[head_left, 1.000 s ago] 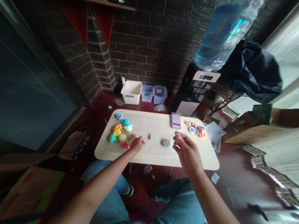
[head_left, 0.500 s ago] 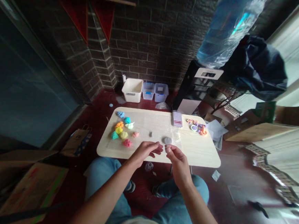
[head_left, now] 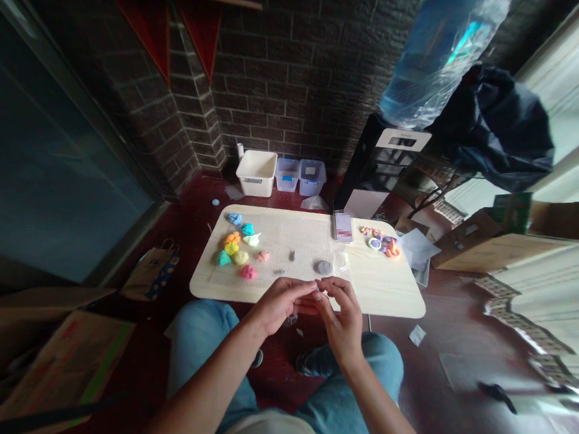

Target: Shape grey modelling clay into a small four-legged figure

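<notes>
My left hand (head_left: pixel 285 302) and my right hand (head_left: pixel 343 313) meet fingertip to fingertip over the near edge of the low table (head_left: pixel 386 296). Both are closed in a pinch, and whatever sits between the fingers is too small and covered to make out. Just beyond them lies a flat round lump of grey clay (head_left: pixel 324 267). A small dark grey piece (head_left: pixel 293 255) and another thin grey piece (head_left: pixel 279 271) rest on a clear textured sheet (head_left: pixel 303 232). Farther left on that sheet are several coloured clay lumps, among them a pink one (head_left: pixel 248 272) and a yellow-green one (head_left: pixel 241 257).
Purple and orange clay pieces (head_left: pixel 391 248) lie at the table's right end, near a blurred-out card or phone (head_left: pixel 343 226). Storage bins (head_left: pixel 257 174) and a water dispenser (head_left: pixel 365 164) stand behind. Cardboard boxes (head_left: pixel 61 375) are on the left floor.
My hands have come together; the fingertips were slightly apart before. The thin grey piece left of centre, hidden earlier by my left hand, now shows.
</notes>
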Available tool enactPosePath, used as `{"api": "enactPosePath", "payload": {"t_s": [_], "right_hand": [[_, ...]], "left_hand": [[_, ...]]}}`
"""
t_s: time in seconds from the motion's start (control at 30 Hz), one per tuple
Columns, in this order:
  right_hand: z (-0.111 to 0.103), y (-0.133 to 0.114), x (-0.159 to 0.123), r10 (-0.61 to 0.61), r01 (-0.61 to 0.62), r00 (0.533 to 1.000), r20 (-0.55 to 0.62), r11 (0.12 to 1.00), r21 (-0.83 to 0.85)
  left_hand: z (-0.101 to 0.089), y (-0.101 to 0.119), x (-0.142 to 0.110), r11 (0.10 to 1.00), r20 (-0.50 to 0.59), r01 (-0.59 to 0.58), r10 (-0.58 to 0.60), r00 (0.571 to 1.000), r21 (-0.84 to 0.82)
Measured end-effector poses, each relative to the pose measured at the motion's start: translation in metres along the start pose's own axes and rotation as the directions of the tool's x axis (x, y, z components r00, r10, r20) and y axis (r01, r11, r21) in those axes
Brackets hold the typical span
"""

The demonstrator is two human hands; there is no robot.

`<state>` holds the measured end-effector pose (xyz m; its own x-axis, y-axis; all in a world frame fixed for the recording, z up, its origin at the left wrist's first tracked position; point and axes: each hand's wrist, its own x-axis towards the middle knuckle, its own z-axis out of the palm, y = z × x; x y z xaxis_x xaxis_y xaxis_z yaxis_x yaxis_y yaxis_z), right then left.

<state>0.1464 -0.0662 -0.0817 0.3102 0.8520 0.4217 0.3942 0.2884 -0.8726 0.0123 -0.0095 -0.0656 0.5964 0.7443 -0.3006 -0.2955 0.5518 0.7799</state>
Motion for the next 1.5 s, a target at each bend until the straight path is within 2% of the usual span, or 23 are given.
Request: {"api": "enactPosePath", "payload": {"t_s": [0.2,0.3,0.4,0.53,0.6,0.7,0.8,0.87,0.97,1.07,1.2,1.33,1.5], "right_hand": [[-0.002,-0.008,0.000,-0.011,0.012,0.999,0.033,1.000,-0.023],[-0.005,-0.008,0.002,-0.055,0.058,0.998,0.030,0.994,-0.094],[-0.004,-0.010,0.001,-0.158,0.161,0.987,0.030,0.956,-0.244],[0.008,-0.018,-0.008,-0.235,0.229,0.972,0.018,0.924,-0.307],[0.015,-0.024,-0.014,-0.220,0.221,0.975,0.041,0.921,-0.322],[0.019,-0.034,-0.012,-0.138,0.161,0.986,0.096,0.944,-0.288],[0.018,-0.041,0.009,-0.012,0.013,1.000,0.010,0.996,-0.084],[0.021,-0.043,0.029,0.038,-0.037,0.997,-0.064,0.999,0.012],[0.032,-0.042,0.050,0.044,-0.043,0.998,0.046,0.999,-0.023],[0.043,-0.041,0.054,0.042,-0.033,0.994,0.105,0.996,-0.086],[0.050,-0.051,0.042,-0.015,0.026,0.997,0.080,0.990,-0.142],[0.054,-0.061,0.034,-0.085,0.091,0.995,0.042,0.981,-0.169],[0.050,-0.062,0.046,-0.068,0.057,0.996,-0.056,0.982,-0.178]], "left_hand": [[0.001,-0.002,-0.004,0.995,-0.022,-0.090,0.091,0.996,0.039],[0.000,-0.002,-0.007,0.995,0.031,-0.096,0.096,0.995,0.015],[0.003,-0.001,-0.009,0.987,0.072,-0.061,0.073,0.995,-0.151],[0.013,0.001,-0.009,0.897,0.013,0.032,-0.030,0.999,-0.440],[0.016,0.000,-0.008,0.866,-0.012,0.032,-0.043,0.999,-0.499],[0.013,-0.004,-0.004,0.860,-0.037,-0.020,0.002,0.999,-0.511],[0.013,-0.008,-0.003,0.850,-0.042,-0.104,0.096,0.995,-0.516],[0.020,-0.009,-0.005,0.839,-0.018,-0.118,0.128,0.992,-0.531],[0.037,-0.007,-0.011,0.827,0.032,-0.076,0.113,0.993,-0.558],[0.049,-0.003,-0.016,0.822,0.020,-0.100,0.134,0.991,-0.561],[0.052,0.003,-0.013,0.816,-0.066,-0.192,0.187,0.980,-0.545],[0.051,0.008,-0.007,0.799,-0.088,-0.275,0.271,0.959,-0.535],[0.051,0.005,-0.009,0.805,-0.111,-0.249,0.225,0.968,-0.538]]}}
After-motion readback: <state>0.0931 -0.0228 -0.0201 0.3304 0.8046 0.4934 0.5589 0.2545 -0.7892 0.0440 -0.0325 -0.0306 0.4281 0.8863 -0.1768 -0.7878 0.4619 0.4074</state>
